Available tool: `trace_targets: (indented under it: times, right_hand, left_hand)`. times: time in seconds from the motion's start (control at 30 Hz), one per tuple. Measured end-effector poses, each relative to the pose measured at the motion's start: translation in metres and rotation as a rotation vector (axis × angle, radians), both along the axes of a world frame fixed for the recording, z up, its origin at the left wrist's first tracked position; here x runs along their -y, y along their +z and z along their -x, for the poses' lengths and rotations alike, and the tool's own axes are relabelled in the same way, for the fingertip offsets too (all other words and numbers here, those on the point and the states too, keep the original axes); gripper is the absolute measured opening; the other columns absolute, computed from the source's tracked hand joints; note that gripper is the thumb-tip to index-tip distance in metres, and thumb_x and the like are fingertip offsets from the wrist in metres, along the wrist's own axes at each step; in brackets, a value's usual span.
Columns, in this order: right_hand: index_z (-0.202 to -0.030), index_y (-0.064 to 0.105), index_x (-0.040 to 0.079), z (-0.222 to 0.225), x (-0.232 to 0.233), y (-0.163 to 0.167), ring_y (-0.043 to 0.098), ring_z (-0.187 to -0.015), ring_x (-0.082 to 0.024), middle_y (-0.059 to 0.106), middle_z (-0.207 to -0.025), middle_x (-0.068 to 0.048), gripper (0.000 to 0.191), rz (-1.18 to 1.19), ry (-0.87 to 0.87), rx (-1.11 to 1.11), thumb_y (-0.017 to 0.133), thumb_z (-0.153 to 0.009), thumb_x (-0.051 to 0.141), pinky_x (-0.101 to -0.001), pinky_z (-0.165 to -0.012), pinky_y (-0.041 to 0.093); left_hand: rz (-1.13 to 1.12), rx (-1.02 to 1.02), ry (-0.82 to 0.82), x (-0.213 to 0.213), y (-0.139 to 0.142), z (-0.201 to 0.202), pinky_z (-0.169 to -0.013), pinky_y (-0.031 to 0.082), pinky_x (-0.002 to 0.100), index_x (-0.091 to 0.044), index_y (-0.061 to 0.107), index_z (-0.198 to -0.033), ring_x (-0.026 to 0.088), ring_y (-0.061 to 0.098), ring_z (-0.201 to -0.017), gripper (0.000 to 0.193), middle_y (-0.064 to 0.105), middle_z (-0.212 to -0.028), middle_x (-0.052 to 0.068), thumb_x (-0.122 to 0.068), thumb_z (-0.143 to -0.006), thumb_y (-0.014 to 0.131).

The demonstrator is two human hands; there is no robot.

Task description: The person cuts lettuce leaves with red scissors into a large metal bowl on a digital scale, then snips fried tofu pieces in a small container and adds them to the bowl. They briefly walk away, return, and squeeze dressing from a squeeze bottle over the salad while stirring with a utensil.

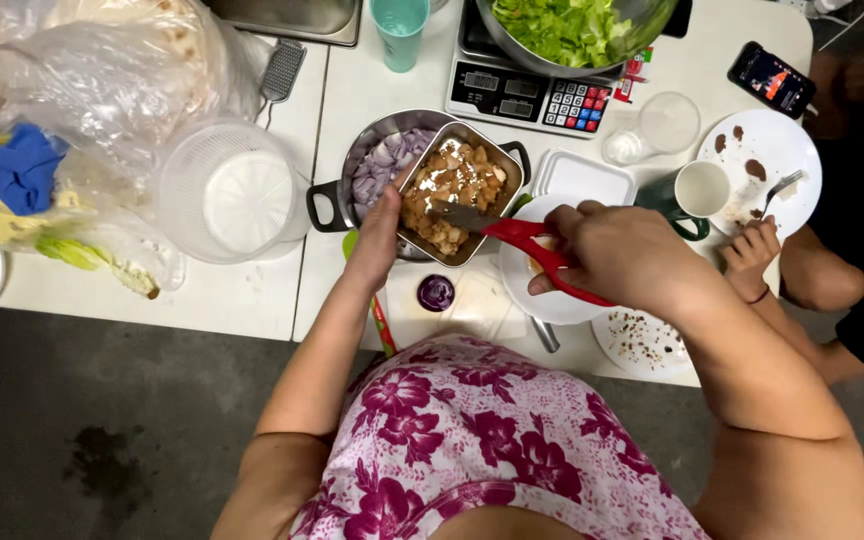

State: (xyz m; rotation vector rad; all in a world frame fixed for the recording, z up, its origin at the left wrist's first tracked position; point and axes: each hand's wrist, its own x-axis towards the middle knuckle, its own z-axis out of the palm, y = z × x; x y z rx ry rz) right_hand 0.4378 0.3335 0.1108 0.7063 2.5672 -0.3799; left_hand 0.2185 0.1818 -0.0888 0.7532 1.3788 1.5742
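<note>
This is a kitchen work area, shown by white tables (252,300) crowded with a digital scale (527,95), a steel bowl of lettuce (572,35), a pot of sliced onions (382,165), used plates (767,165) and cups (400,30).

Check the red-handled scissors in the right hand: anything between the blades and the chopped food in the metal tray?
Nothing visible. The right hand holds the red-handled scissors with the blades already over the chopped food in the rectangular metal tray. The left hand steadies the tray's near-left edge, beside the blades' path, not across it.
</note>
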Motion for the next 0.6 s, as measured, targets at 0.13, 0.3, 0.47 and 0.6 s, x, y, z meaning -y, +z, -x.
trace_targets:
  times: [0.13,0.3,0.47,0.6]
  right_hand:
    - [-0.115,0.063,0.008,0.005,-0.001,-0.011,0.068,-0.095,-0.036,0.067,-0.098,-0.015,0.073,-0.176,0.156,-0.047,0.078,-0.071,0.064,-0.0460,-0.079,0.055]
    - [-0.112,0.064,0.005,0.016,0.000,-0.041,0.069,-0.090,-0.033,0.068,-0.099,-0.016,0.069,-0.297,0.208,-0.051,0.079,-0.073,0.060,-0.0432,-0.075,0.056]
    - [-0.107,0.070,0.012,0.010,-0.003,-0.049,0.072,-0.073,-0.033,0.073,-0.085,-0.013,0.040,-0.261,0.207,-0.193,0.078,-0.083,0.043,-0.0446,-0.061,0.056]
    - [-0.106,0.072,0.015,0.004,-0.025,-0.031,0.072,-0.076,-0.035,0.074,-0.081,-0.015,0.045,-0.167,0.075,-0.087,0.078,-0.080,0.050,-0.0485,-0.069,0.056]
  left_hand:
    - [-0.031,-0.080,0.003,-0.009,0.004,-0.008,-0.122,0.031,0.035,-0.006,0.042,-0.158,0.023,0.045,-0.146,0.075,0.051,-0.157,0.015,-0.060,-0.108,0.030]
    - [-0.017,-0.279,0.014,-0.016,0.009,-0.017,-0.124,0.025,0.035,-0.006,0.041,-0.159,0.023,0.037,-0.151,0.075,0.044,-0.161,0.014,-0.060,-0.109,0.025]
    - [-0.024,-0.060,0.009,-0.015,0.002,-0.019,-0.123,0.029,0.034,-0.008,0.037,-0.160,0.022,0.042,-0.148,0.073,0.046,-0.160,0.013,-0.058,-0.108,0.030]
    - [-0.037,-0.008,0.006,-0.016,-0.003,-0.009,-0.122,0.030,0.034,-0.007,0.038,-0.160,0.022,0.041,-0.148,0.070,0.046,-0.160,0.013,-0.055,-0.109,0.032]
